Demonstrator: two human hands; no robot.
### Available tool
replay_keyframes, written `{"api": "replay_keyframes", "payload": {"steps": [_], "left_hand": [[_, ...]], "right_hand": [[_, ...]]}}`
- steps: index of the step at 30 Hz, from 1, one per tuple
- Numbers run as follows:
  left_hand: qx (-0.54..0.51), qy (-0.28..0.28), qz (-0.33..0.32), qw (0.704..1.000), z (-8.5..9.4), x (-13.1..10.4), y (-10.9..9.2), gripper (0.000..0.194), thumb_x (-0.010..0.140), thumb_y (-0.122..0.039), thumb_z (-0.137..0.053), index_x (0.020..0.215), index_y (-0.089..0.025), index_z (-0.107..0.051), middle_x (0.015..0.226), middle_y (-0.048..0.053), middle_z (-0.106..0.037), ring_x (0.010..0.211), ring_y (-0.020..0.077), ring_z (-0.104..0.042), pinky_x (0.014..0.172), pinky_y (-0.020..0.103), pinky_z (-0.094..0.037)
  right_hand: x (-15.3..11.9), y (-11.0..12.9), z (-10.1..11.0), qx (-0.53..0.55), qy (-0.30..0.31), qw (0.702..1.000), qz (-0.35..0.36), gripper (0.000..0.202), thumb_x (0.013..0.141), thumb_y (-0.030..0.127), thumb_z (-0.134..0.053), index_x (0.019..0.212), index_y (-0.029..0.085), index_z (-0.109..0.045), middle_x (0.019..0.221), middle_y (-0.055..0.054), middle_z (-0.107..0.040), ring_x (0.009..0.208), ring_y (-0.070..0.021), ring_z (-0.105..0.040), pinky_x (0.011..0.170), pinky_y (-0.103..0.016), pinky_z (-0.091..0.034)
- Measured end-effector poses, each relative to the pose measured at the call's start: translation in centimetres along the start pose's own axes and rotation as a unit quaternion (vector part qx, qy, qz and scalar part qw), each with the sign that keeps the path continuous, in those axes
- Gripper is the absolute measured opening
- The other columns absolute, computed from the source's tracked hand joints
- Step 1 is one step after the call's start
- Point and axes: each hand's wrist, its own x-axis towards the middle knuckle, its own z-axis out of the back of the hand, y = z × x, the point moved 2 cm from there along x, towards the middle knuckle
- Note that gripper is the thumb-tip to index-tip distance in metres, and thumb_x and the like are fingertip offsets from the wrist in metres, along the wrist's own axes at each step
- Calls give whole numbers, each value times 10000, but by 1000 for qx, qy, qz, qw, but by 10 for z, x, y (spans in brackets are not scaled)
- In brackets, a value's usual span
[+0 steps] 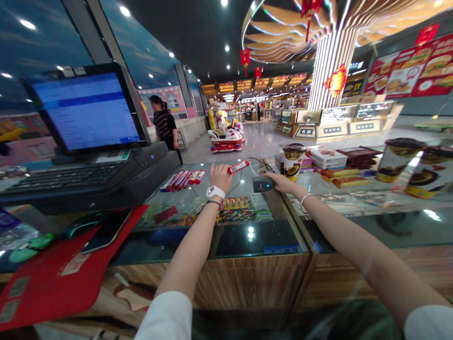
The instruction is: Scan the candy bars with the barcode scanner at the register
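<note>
My left hand [221,176], with a white watch on its wrist, holds a red-and-white candy roll [238,167] by one end above the glass counter. Its barcode side shows. In my right hand [278,181] is a dark handheld barcode scanner [263,184], its head pointing left beside the candy roll. A cable runs behind the scanner. Left of my left hand, a row of similar wrapped candy rolls [182,180] lies on the glass, some red and blue, others with yellow.
A monitor [87,111] and keyboard [67,177] stand at left. Below them, a phone [108,230] lies on a red mat [67,288]. Dove cups [293,163] and boxed sweets [327,158] stand at right. Beyond the counter is a person [164,123] in dark clothes.
</note>
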Motion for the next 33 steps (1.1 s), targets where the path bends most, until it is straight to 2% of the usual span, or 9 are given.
{"api": "replay_keyframes", "payload": {"steps": [6, 11, 15, 18, 21, 23, 27, 33], "left_hand": [[-11, -1, 0, 1000, -1, 0, -2, 149, 883, -259, -646, 1031, -239, -641, 1027, 54, -686, 1065, 250, -616, 1211, 476, -227], [-14, -24, -9, 1000, -2, 1, -3, 143, 891, -265, -639, 1032, -241, -644, 1019, 48, -685, 1055, 239, -619, 1210, 462, -231], [-12, -38, -17, 999, -2, 4, -7, 137, 874, -280, -656, 1003, -236, -641, 997, 44, -676, 1028, 234, -624, 1205, 451, -244], [-14, -51, -18, 998, 3, 3, -10, 120, 856, -289, -672, 949, -227, -626, 953, 40, -668, 1001, 232, -628, 1198, 453, -259], [-13, -54, -36, 998, 11, 0, -7, 106, 835, -273, -681, 896, -229, -607, 908, 28, -660, 973, 225, -630, 1200, 447, -262], [-10, -52, -44, 998, 17, -3, -1, 110, 817, -257, -689, 872, -234, -597, 895, 22, -659, 963, 223, -631, 1205, 442, -258], [-6, -49, -19, 999, 26, -11, 22, 131, 796, -254, -706, 838, -248, -582, 889, 21, -661, 963, 233, -631, 1201, 450, -265], [-27, -38, 60, 997, 25, -22, 60, 185, 777, -280, -750, 814, -245, -572, 902, 18, -672, 987, 235, -634, 1166, 459, -291]], "right_hand": [[-1, 8, 5, 3, -7, 1000, -21, 743, 622, -72, -433, 1299, 184, -599, 1338, -113, -633, 1288, -251, -563, 1119, -466, -404], [6, 25, 12, -6, -75, 997, -2, 768, 609, -67, -390, 1307, 177, -599, 1326, -117, -608, 1263, -233, -559, 1115, -447, -408], [15, 52, 16, -24, -155, 988, 4, 651, 742, -19, -388, 1337, 171, -569, 1250, -137, -606, 1200, -248, -575, 1081, -469, -437], [23, 78, 12, -19, -188, 982, 14, 567, 837, 58, -411, 1370, 208, -531, 1244, -125, -584, 1175, -245, -581, 1047, -453, -468], [37, 99, 0, 2, -189, 982, 1, 526, 881, 167, -493, 1403, 226, -485, 1303, -124, -542, 1194, -248, -578, 1034, -432, -485], [50, 107, -13, 20, -191, 981, -18, 594, 854, 201, -566, 1435, 205, -442, 1369, -142, -503, 1245, -263, -549, 1053, -436, -476], [83, 112, -44, 55, -170, 982, -54, 782, 755, 150, -647, 1485, 160, -365, 1470, -181, -433, 1376, -298, -438, 1118, -476, -417], [126, 120, -88, 116, -130, 983, -64, 850, 684, 49, -631, 1488, 171, -387, 1463, -162, -493, 1362, -276, -475, 1177, -470, -341]]}}
